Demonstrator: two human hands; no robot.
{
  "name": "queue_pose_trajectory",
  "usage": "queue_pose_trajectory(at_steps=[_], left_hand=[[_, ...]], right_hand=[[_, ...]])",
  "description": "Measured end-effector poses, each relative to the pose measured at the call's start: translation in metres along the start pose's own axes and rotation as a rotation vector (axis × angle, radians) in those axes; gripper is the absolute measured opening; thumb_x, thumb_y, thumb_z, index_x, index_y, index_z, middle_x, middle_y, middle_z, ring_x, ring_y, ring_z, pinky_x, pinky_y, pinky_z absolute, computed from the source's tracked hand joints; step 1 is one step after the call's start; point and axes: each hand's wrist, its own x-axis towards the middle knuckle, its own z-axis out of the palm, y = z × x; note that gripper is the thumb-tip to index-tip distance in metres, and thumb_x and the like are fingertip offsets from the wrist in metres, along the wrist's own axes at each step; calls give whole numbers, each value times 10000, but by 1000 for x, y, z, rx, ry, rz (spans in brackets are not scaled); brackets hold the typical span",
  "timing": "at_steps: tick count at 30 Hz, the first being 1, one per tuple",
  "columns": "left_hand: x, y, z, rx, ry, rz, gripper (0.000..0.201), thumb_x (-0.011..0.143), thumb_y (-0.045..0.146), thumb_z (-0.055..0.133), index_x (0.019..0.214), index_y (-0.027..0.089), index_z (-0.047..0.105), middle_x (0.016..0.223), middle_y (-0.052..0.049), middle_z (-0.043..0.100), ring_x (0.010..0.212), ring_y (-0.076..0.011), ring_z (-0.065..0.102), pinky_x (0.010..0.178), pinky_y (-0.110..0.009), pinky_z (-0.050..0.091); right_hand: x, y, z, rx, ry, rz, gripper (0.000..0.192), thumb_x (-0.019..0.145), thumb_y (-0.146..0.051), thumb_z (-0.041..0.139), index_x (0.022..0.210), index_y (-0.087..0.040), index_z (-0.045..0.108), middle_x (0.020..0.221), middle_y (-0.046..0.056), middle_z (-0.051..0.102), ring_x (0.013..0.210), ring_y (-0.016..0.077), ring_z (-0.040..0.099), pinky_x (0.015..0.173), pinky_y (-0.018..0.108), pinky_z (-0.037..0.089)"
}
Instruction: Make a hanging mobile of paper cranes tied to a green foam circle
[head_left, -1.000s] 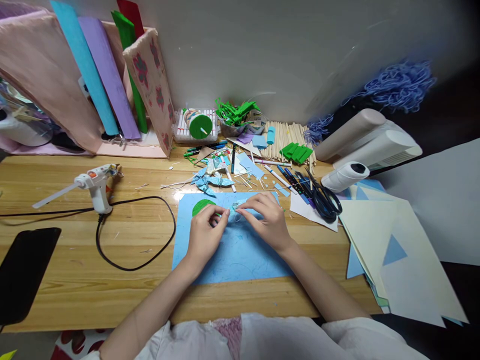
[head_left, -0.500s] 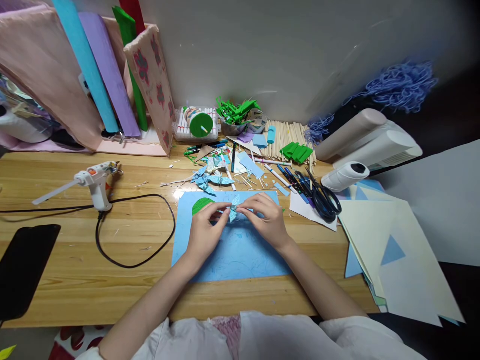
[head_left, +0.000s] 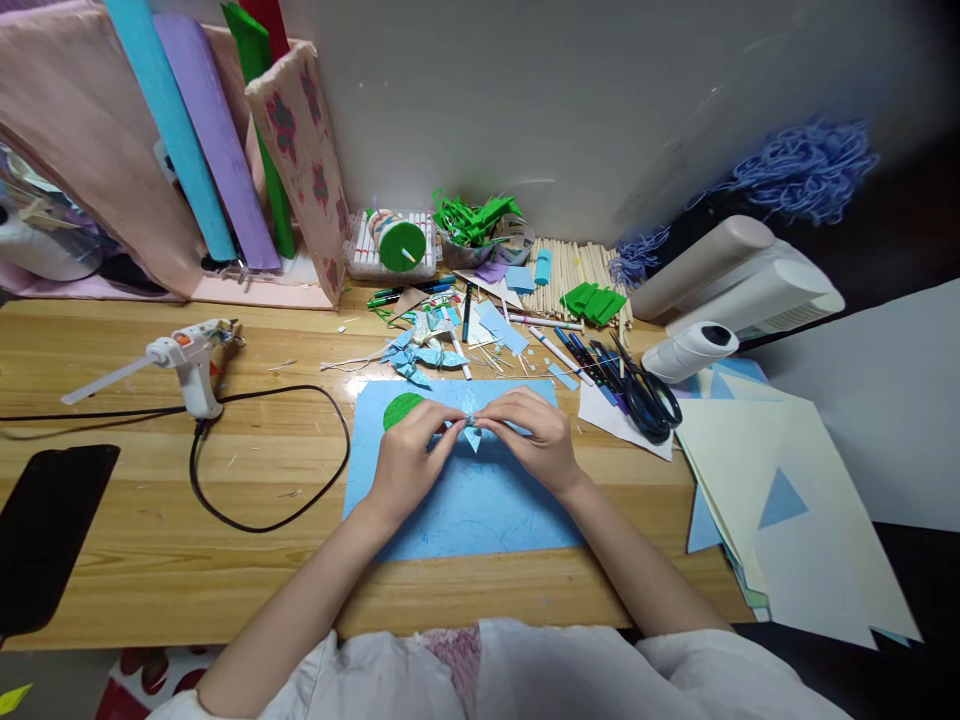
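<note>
A small light-blue paper flower with pointed petals is held over the blue sheet. My left hand pinches its left side between thumb and fingers. From the other side, my right hand grips it in the same way, so the fingertips nearly meet and hide the flower's middle. A green paper disc lies on the sheet, partly behind my left hand. Just beyond the sheet sit more folded light-blue paper pieces.
A white glue gun with a looped black cable stands at left, near a black phone. Black scissors, markers and wooden sticks lie at the back. Large paper sheets overhang the right edge.
The paper flower has turned between my fingers, and one petal now points down towards me. Both hands stay in nearly the same place, still pinching it.
</note>
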Motion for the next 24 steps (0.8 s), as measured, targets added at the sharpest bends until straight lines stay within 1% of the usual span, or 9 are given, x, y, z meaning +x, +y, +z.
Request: queue_pose_trajectory(at_steps=[3,6,12,19,24], left_hand=[[-1,-2,-1,98,19,73,152,868,232,464,918,197,604,862,-45,637,803,-139,582,724,-260,447],[-3,-5,-1,190,49,144,161,868,219,466,948,197,604,870,-44,644,808,-137,589,719,-246,437],[-4,-8,-1,281,62,235,175,859,191,480,985,194,602,888,-40,656,805,-134,595,695,-224,427],[-4,-8,0,322,85,258,173,858,201,486,985,195,604,877,-32,662,791,-120,601,684,-213,428],[-4,-7,2,266,109,254,142,844,193,506,942,180,609,853,-31,657,774,-124,603,684,-224,444]], right_hand=[[1,-2,-1,-9,-1,63,104,775,-241,642,875,-216,663,797,30,678,729,169,605,701,327,476],[2,-5,-2,-26,-13,126,143,757,-265,662,890,-210,655,797,28,667,719,165,585,693,318,465],[3,-11,-1,-24,-24,131,112,781,-266,635,877,-213,656,800,24,655,752,162,574,709,312,456],[4,-13,-1,-31,-29,124,98,805,-240,601,883,-210,652,808,31,651,781,169,576,726,320,455],[4,-15,-2,-61,-38,95,100,808,-229,596,891,-214,649,822,33,646,806,173,573,745,326,453]])
